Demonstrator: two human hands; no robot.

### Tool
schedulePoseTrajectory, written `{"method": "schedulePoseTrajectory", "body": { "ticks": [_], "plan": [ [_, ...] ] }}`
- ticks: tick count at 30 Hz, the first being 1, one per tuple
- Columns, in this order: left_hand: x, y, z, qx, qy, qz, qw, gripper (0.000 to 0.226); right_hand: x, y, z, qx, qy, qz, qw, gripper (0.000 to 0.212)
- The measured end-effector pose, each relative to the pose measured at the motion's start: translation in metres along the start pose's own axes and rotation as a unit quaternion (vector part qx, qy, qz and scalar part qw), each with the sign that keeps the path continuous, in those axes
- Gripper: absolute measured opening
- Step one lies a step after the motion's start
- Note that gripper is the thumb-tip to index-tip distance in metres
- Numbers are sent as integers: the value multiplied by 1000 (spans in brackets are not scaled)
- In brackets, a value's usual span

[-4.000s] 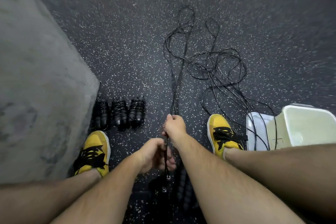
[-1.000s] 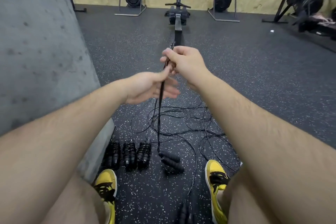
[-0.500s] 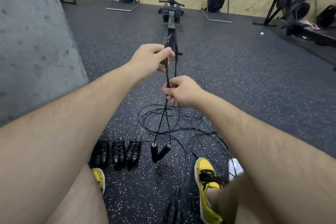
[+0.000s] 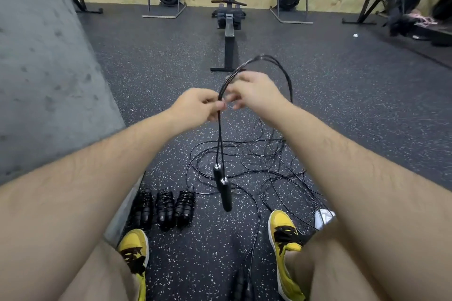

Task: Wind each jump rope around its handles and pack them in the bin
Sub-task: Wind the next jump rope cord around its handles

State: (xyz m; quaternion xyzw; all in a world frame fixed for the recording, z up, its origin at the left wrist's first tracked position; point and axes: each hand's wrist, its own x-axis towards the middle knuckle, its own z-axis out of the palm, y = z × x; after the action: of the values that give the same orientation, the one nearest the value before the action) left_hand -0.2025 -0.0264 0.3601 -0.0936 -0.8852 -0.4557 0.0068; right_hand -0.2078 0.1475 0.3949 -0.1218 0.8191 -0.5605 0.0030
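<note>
I pinch the doubled jump rope (image 4: 220,129) in my left hand (image 4: 198,105), my right hand (image 4: 254,91) gripping its loop just beside, while the paired handles (image 4: 223,188) hang plumb below, nearer the left.

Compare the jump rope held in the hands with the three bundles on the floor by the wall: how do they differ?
The held rope hangs loose, its cord looped over the hands, while the three bundles have cord wound tightly round their handles. The held rope's handles dangle in the air; the bundles lie side by side on the floor. The left hand and right hand grip the held rope; nothing touches the bundles. All are black.
</note>
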Motion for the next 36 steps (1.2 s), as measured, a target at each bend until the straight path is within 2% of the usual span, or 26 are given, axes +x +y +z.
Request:
{"method": "schedulePoseTrajectory", "body": {
  "ticks": [3, 5, 9, 13, 16, 20, 25, 27, 30, 33, 36],
  "plan": [
    [3, 15, -5, -40, 58, 38, 997, 14, -18, 15, 3, -178, -150, 47, 971, 30],
    [5, 22, -5, -60, 71, 54, 994, 14, -20, 26, 14, -212, -169, 50, 961, 28],
    [8, 23, -4, -124, 86, 56, 987, 17, -11, 28, 21, -170, -106, 50, 978, 13],
    [7, 19, -7, -162, 69, 44, 983, 23, -11, 24, 20, -231, -86, 4, 969, 11],
    [4, 18, -5, -156, 61, 44, 985, 13, -8, 19, 20, -203, -61, -18, 977, 11],
    [3, 15, -6, -169, 67, 36, 983, 10, -10, 15, 23, -157, -82, -26, 984, 3],
    [2, 17, -7, -196, 60, 33, 978, 14, -9, 14, 25, -140, -69, -22, 988, 13],
    [1, 13, -8, -181, 37, 32, 982, 17, -8, 8, 23, -145, -40, -33, 988, 14],
    [-6, -1, -5, -183, -42, -8, 982, 27, -3, 2, 17, -160, 22, -51, 986, 25],
    [-14, -9, 1, -174, -119, -42, 977, 25, 0, -2, 11, -113, 51, -45, 991, 25],
    [-17, -7, 10, -101, -100, -37, 989, 18, -1, -5, 9, -41, 59, -26, 997, 22]
  ]
}}
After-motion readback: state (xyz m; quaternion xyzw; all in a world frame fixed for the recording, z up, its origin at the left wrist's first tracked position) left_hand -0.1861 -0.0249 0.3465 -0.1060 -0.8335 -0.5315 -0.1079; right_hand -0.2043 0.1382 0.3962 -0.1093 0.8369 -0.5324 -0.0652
